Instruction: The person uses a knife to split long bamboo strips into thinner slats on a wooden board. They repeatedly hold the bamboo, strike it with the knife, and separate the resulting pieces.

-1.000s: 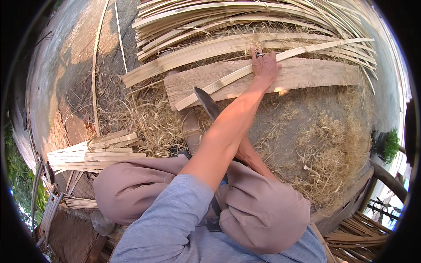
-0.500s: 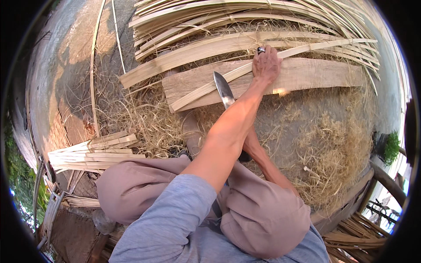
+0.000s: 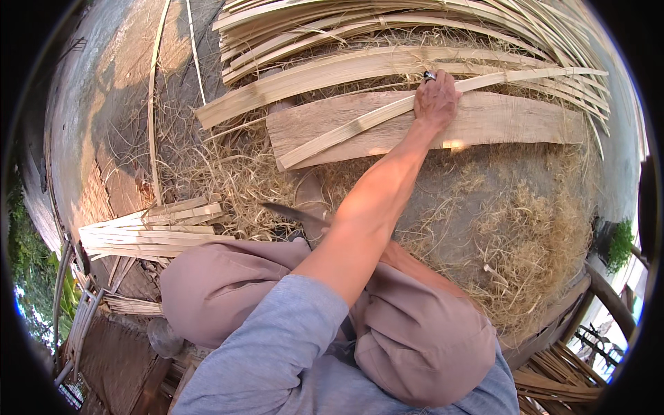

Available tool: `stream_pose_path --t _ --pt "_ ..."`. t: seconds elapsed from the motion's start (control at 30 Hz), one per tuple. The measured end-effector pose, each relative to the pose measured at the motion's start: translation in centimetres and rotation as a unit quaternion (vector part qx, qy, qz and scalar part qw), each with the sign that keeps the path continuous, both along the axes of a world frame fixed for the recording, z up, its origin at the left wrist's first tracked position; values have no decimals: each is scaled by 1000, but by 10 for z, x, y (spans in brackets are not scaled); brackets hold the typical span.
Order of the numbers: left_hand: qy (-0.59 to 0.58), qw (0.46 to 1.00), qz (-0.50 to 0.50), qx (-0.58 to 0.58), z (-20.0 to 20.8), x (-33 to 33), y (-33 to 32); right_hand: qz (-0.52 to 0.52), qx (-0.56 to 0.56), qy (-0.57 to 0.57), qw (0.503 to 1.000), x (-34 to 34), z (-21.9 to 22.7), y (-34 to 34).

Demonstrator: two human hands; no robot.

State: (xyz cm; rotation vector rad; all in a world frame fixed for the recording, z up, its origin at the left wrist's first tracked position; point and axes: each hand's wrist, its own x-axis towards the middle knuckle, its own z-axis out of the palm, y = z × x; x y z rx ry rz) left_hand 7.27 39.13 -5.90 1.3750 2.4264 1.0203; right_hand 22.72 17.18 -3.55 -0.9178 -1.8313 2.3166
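My left arm reaches across to the far right, and my left hand (image 3: 437, 102) is closed round a pale bamboo strip (image 3: 346, 133). That strip lies slantwise on a wide wooden board (image 3: 526, 119), its near end close to the board's left edge. Under my left forearm passes my right arm. Most of my right hand (image 3: 324, 224) is hidden there, with only a bit of finger showing. It grips a knife (image 3: 289, 211) whose dark blade points left, off the board and above the shavings near my knee. The knife's handle is out of sight.
Beyond the board lie a broad bamboo slat (image 3: 297, 81) and a large pile of long strips (image 3: 277, 52). Thin shavings (image 3: 532, 256) litter the ground. Short split pieces (image 3: 149, 235) are stacked at the left, and more strips (image 3: 560, 377) lie at the lower right.
The knife has swung off the strip and board, back toward me and to the left. My left hand keeps its hold on the strip. The whole view has shifted slightly.
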Motion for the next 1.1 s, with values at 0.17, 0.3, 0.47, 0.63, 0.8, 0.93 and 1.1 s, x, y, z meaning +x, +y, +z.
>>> stream_pose_path --t 0.17,0.3,0.47,0.63,0.8,0.93,1.1 --pt "-82 993 -36 -81 19 1 6 -2 74 71 995 -2 -9 14" --pt "-59 997 24 -52 12 -8 3 -39 72 -78 994 -6 22 44" --pt "-93 990 61 -81 13 -1 14 -92 97 -90 987 6 29 45" --pt "-103 991 71 -56 5 4 8 -81 227 -97 966 -5 27 70" --pt "-184 981 47 37 15 17 -3 -150 317 -5 937 -12 21 57" --pt "-11 998 45 -40 3 14 -7 8 210 -83 974 1 28 73" --pt "25 999 42 -4 -1 14 -4 21 138 -26 990 3 17 20"
